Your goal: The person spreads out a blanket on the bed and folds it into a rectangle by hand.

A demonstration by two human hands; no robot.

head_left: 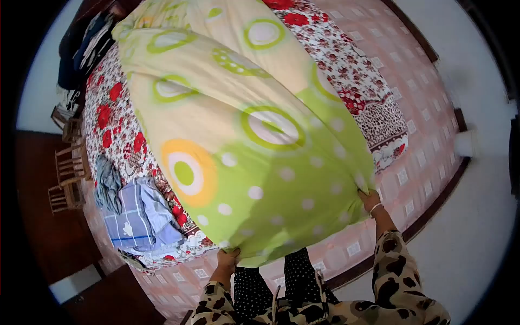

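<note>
Blue checked cloth (127, 216) and wooden chairs (72, 165) are seen to the left of a floral sheet (111, 116), partly covered by a green-and-cream bedcover (281, 179). Its near edge is gripped in the closed left hand (227, 260) and right hand (370, 201); its length is stretched away, angled slightly left.

Pink surface (422, 146) with pale squares, floor or bed platform unclear, carrying a floral sheet (111, 132); dark strip (433, 222) edging its right side. Sheet showing red blooms left, smaller flowers and a leopard-like patch right. Green-and-cream cover (244, 141) spreading over sheet's middle, creasing lengthwise. Blue checked cloth (130, 216) lying rumpled near sheet's lower left corner; grey-blue cloth (107, 184) bunching just beside it.
</note>
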